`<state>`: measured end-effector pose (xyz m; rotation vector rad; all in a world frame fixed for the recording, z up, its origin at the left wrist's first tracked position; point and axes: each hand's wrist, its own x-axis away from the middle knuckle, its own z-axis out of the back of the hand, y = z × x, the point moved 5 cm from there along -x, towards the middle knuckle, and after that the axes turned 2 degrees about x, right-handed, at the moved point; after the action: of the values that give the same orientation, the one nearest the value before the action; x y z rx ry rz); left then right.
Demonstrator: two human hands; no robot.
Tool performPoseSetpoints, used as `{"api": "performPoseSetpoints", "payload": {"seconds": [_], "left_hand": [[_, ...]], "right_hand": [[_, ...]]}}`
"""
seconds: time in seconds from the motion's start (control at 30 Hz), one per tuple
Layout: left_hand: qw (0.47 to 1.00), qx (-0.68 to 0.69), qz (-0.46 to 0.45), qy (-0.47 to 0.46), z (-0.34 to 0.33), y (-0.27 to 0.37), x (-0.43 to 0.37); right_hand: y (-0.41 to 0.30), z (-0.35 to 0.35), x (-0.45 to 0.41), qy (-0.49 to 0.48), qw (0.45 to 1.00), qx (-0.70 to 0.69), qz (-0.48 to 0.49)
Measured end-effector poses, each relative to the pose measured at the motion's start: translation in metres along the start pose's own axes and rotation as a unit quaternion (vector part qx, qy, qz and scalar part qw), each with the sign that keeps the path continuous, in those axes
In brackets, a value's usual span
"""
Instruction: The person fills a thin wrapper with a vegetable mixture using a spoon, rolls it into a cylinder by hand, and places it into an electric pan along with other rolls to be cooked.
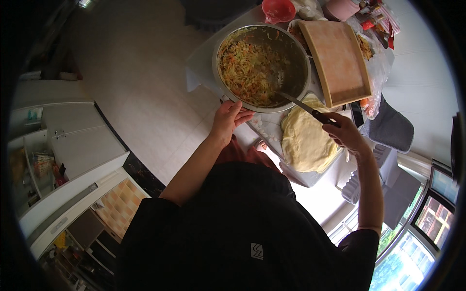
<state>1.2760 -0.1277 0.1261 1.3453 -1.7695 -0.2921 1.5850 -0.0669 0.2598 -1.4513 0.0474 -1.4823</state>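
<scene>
A large steel basin holds a shredded vegetable mixture with orange and pale green strands, heaped toward its left side. My left hand grips the near rim of the basin, thumb up by the edge and fingers beneath. In my right hand is the dark handle of a metal utensil. Its working end reaches into the basin at the mixture's right edge and is partly hidden there. Below my right hand lies a wide, flat round of pale dough on the table.
Right of the basin, a wooden board with raised edges lies over other items. A red bowl, a pink container and plastic bags crowd the far side. A grey chair stands at right, beside the floral table cover.
</scene>
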Motion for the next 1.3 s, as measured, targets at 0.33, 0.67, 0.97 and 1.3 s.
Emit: {"api": "performPoseSetpoints", "payload": {"seconds": [0.33, 0.67, 0.97, 1.3], "left_hand": [[0.995, -0.079, 0.031, 0.055, 0.0, -0.03, 0.02], [0.928, -0.309, 0.089, -0.189, -0.052, -0.163, -0.024], [0.859, -0.509, -0.053, 0.023, -0.086, -0.185, -0.034], [0.953, -0.291, 0.083, 0.027, -0.067, -0.23, -0.059]], "right_hand": [[0.047, -0.008, 0.024, 0.112, 0.989, -0.057, 0.079], [0.061, -0.042, 0.029, 0.093, 0.971, -0.215, 0.053], [0.068, -0.056, 0.036, 0.161, 0.964, -0.2, 0.065], [0.112, -0.048, 0.083, 0.156, 0.943, -0.29, 0.058]]}}
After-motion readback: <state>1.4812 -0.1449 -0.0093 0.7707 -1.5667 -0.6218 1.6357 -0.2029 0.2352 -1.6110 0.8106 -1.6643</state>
